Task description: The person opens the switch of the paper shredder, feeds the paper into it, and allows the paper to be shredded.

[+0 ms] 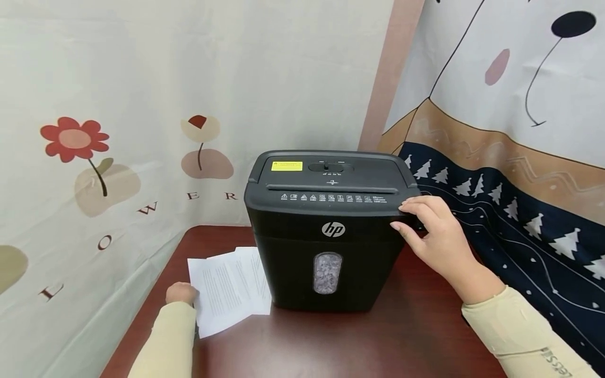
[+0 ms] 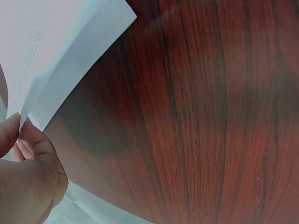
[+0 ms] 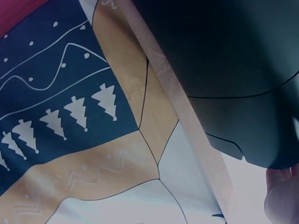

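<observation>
A black HP paper shredder [image 1: 329,262] stands upright on the table, with a feed slot across its lid and paper shreds behind a small window. My right hand [image 1: 437,231] is at its front right corner, fingertips touching the lid edge and thumb near the front face. Only part of that hand [image 3: 281,198] shows in the right wrist view, beside the shredder's dark side [image 3: 243,121]. Left of the shredder lie several printed sheets of paper [image 1: 222,294]. My left hand [image 1: 181,294] is at their left edge. In the left wrist view its thumb and finger pinch a sheet [image 2: 28,70].
The reddish-brown wooden table [image 1: 321,346] carries the shredder and papers. A white curtain with flower prints [image 1: 283,79] hangs close behind and to the left. On the right, another printed cloth [image 1: 501,210] with tree shapes hangs close to the shredder.
</observation>
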{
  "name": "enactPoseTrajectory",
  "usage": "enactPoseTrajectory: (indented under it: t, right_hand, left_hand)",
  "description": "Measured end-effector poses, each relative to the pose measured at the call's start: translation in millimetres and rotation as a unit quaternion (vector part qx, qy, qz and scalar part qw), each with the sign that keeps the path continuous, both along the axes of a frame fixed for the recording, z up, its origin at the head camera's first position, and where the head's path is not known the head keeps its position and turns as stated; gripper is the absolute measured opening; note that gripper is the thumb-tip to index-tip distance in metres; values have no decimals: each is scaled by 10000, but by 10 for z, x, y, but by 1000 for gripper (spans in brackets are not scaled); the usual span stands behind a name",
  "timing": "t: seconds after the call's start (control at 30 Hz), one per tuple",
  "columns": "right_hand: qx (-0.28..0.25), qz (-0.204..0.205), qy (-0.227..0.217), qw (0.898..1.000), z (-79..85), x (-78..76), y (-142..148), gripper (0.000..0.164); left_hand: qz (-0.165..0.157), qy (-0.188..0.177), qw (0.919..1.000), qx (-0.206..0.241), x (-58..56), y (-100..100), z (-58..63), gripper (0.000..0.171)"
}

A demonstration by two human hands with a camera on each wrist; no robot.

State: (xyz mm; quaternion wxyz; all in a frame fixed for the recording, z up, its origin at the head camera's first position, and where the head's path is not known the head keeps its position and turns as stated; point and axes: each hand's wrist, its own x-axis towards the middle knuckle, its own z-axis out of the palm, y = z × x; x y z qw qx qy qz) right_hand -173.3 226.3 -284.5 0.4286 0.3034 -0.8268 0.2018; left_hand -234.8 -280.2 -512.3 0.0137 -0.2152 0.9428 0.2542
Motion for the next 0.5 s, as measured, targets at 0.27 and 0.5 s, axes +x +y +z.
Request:
enactPoseTrajectory:
  t: [0.27, 0.5]
  right_hand:
    - [154, -168, -258, 9994, 19, 5, 30, 50]
    - [157, -175, -261, 9994, 13, 11, 33, 51]
  left_hand:
    - [424, 400, 9967, 556, 53, -19, 55, 20]
    - [1110, 595, 9792, 1593, 126, 16, 184, 23]
